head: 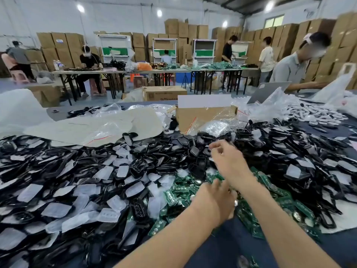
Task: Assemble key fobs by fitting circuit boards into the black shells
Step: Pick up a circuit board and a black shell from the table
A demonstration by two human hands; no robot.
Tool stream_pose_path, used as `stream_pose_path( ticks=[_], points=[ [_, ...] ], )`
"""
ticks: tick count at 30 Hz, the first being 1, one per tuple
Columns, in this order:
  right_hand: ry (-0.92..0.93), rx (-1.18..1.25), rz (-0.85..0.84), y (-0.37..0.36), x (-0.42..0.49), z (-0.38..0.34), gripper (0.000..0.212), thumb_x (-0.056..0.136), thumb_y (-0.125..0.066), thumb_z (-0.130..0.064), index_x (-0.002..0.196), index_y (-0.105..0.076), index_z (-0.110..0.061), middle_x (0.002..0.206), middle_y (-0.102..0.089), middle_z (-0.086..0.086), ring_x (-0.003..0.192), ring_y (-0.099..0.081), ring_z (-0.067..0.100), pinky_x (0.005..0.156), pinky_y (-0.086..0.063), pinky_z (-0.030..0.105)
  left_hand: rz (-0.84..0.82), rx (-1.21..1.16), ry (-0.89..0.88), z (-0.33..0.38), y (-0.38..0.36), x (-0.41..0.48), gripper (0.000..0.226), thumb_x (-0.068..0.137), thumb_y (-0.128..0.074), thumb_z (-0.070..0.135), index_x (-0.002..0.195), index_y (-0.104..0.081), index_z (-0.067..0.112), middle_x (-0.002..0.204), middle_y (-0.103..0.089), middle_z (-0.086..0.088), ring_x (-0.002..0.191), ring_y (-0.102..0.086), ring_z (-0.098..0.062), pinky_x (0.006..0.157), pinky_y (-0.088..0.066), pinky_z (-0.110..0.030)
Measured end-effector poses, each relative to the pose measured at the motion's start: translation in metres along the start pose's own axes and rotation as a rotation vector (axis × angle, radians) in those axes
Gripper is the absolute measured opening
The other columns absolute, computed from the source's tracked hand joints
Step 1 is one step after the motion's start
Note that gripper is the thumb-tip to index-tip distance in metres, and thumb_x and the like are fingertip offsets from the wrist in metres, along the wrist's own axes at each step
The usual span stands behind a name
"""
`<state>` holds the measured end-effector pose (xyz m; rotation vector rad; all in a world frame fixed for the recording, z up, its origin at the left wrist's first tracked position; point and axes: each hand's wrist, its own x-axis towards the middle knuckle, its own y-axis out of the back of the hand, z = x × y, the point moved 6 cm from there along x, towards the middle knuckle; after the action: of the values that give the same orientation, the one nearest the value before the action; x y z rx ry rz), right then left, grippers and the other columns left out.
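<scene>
A broad heap of black key fob shells (150,163), many with white film pads, covers the table. A smaller pile of green circuit boards (179,192) lies in front of it, at centre. My left hand (216,198) rests on the boards; a ring shows on one finger, and its fingertips are hidden under my right forearm. My right hand (228,159) crosses above it and hovers over the shells with loosely curled, blurred fingers. I see nothing between them.
A cardboard box (204,117) and clear plastic bags (108,124) lie behind the heap. Several white wrapped parts (316,113) sit at the far right. A person (293,64) leans over the table's right end, and other workers sit at distant tables.
</scene>
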<state>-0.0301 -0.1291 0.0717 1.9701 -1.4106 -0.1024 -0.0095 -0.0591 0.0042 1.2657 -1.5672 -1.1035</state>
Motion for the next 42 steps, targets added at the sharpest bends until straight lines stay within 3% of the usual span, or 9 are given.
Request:
stream_pose_path(
  ticks=[3,5,8,12,19,23,29,35,42],
  points=[
    [-0.037,-0.367,-0.375,-0.043,0.013,0.008,0.026,0.101,-0.053,-0.039,0.12,-0.062,-0.023,0.11,-0.07,-0.001,0.09,-0.067,0.016,0.08,-0.054,0.033,0.088,0.08,-0.11,-0.004,0.002,-0.014,0.038,0.099,-0.052,0.024,0.134,-0.051,0.008,0.129,-0.057,-0.017,0.112,-0.058,-0.033,0.061,-0.038,-0.036],
    [-0.082,-0.449,-0.539,-0.066,0.011,0.017,0.039,0.096,-0.059,-0.048,0.126,-0.057,-0.023,0.106,-0.065,-0.003,0.08,-0.067,0.014,0.071,-0.053,0.031,0.188,0.164,-0.194,-0.013,0.004,-0.034,0.036,0.088,-0.063,0.025,0.122,-0.064,0.016,0.102,-0.071,-0.004,0.081,-0.069,-0.019,0.048,-0.043,-0.028],
    [-0.049,-0.57,-0.567,-0.077,0.015,0.025,0.049,0.092,-0.067,-0.048,0.133,-0.051,-0.026,0.108,-0.055,-0.002,0.091,-0.059,0.018,0.081,-0.051,0.035,0.288,0.199,-0.275,-0.019,0.003,-0.051,0.021,0.089,-0.059,0.024,0.107,-0.07,0.02,0.091,-0.072,0.003,0.075,-0.067,-0.013,0.054,-0.052,-0.027],
    [-0.047,-0.564,-0.588,-0.082,0.017,0.027,0.042,0.094,-0.067,-0.035,0.129,-0.048,-0.022,0.117,-0.058,0.004,0.101,-0.059,0.022,0.085,-0.051,0.035,0.43,0.052,-0.221,-0.035,0.023,-0.064,0.012,0.085,-0.055,0.027,0.083,-0.067,0.024,0.077,-0.066,0.01,0.073,-0.063,-0.011,0.064,-0.048,-0.023],
    [-0.146,-0.09,-0.437,-0.057,0.005,0.022,0.06,0.09,-0.071,-0.038,0.14,-0.04,-0.023,0.116,-0.051,-0.002,0.09,-0.056,0.005,0.066,-0.042,0.02,0.443,-0.698,0.314,-0.11,0.013,-0.101,0.024,0.095,-0.035,0.042,0.097,-0.057,0.031,0.088,-0.058,0.021,0.083,-0.056,0.002,0.071,-0.052,-0.02],
    [-0.155,0.017,-0.411,-0.06,-0.01,0.002,0.046,0.093,-0.069,-0.036,0.13,-0.044,-0.026,0.103,-0.058,-0.005,0.081,-0.059,0.008,0.061,-0.043,0.021,0.61,-1.19,0.569,-0.146,0.002,-0.138,0.017,0.099,-0.049,0.03,0.088,-0.061,0.026,0.073,-0.065,0.019,0.056,-0.053,0.0,0.049,-0.042,-0.014],
    [-0.113,0.368,-0.376,-0.094,-0.024,-0.048,0.036,0.092,-0.072,-0.024,0.122,-0.053,-0.029,0.103,-0.068,-0.004,0.08,-0.071,0.008,0.073,-0.055,0.022,0.82,-1.477,0.798,-0.189,-0.014,-0.187,0.014,0.099,-0.06,0.025,0.092,-0.069,0.016,0.081,-0.076,-0.001,0.078,-0.074,-0.018,0.076,-0.059,-0.036],
    [-0.31,0.969,-0.419,-0.163,-0.037,-0.067,0.022,0.101,-0.052,0.003,0.117,-0.066,-0.001,0.088,-0.066,0.009,0.063,-0.062,0.012,0.058,-0.052,0.021,0.865,-1.547,0.894,-0.2,-0.038,-0.197,0.011,0.097,-0.063,0.02,0.092,-0.072,0.016,0.074,-0.074,-0.002,0.069,-0.071,-0.016,0.071,-0.061,-0.035],
    [-0.495,1.205,-0.366,-0.178,-0.04,-0.058,0.014,0.095,-0.066,-0.009,0.089,-0.078,-0.012,0.076,-0.07,0.006,0.059,-0.064,0.015,0.056,-0.057,0.027,0.923,-1.669,0.848,-0.202,-0.039,-0.193,0.009,0.098,-0.061,0.019,0.099,-0.067,0.012,0.068,-0.067,0.002,0.065,-0.067,-0.017,0.065,-0.061,-0.031]
  ],
)
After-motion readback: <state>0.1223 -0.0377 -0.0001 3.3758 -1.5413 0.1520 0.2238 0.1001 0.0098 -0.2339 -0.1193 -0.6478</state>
